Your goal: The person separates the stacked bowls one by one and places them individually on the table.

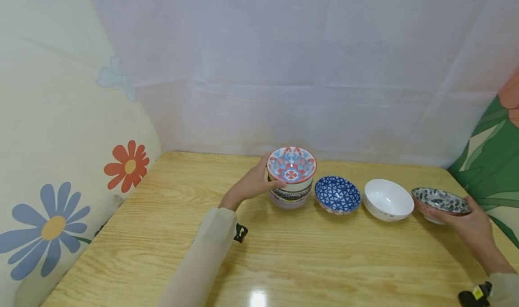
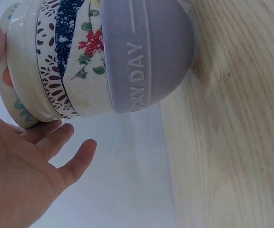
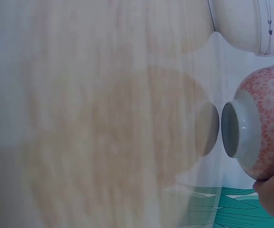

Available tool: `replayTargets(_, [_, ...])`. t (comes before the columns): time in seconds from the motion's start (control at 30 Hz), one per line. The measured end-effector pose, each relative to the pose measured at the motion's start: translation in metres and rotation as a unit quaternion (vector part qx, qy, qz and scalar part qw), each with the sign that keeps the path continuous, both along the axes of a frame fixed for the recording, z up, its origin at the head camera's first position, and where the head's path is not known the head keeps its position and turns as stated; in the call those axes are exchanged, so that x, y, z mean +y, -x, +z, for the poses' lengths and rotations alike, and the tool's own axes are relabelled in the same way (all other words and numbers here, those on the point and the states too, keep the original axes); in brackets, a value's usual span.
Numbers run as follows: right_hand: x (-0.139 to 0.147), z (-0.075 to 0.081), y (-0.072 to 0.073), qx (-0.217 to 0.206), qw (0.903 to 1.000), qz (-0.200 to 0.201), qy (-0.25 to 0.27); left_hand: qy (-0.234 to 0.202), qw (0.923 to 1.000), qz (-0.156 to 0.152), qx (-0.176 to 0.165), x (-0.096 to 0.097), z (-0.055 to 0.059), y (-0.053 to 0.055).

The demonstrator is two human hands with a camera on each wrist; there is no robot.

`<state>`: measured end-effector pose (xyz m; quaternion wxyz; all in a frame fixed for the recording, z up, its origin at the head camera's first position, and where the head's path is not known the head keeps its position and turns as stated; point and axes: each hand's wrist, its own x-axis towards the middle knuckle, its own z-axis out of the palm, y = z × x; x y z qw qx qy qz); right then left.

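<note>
My left hand (image 1: 255, 180) grips the top bowl (image 1: 291, 165) of a stack, thumb at its rim; this bowl has a red and blue flower pattern inside. Beneath it are several nested bowls, with a lavender bowl (image 2: 146, 57) lettered "LUCKY DAY" at the bottom, standing on the table. At the far right, my right hand (image 1: 474, 226) holds a bowl (image 1: 439, 200) with a black-and-white speckled inside by its side. Its outside is pink with flowers in the right wrist view, where the bowl's foot (image 3: 231, 129) appears slightly off the table.
Between the hands, a blue-and-white patterned bowl (image 1: 337, 193) and a white bowl (image 1: 388, 199) stand in a row on the wooden table (image 1: 324, 262). A pale cloth (image 1: 259, 72) hangs behind the table, and flower-printed cloths flank it.
</note>
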<state>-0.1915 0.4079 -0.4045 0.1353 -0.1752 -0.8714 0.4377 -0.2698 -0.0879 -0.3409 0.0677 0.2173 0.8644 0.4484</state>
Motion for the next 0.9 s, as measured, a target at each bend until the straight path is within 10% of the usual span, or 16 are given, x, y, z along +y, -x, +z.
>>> replayTargets(0.9, [0.017, -0.005, -0.008, -0.036, 0.9951, 0.085, -0.035, -0.011, 0.9996, 0.022, 0.015, 0.003, -0.006, 0.0])
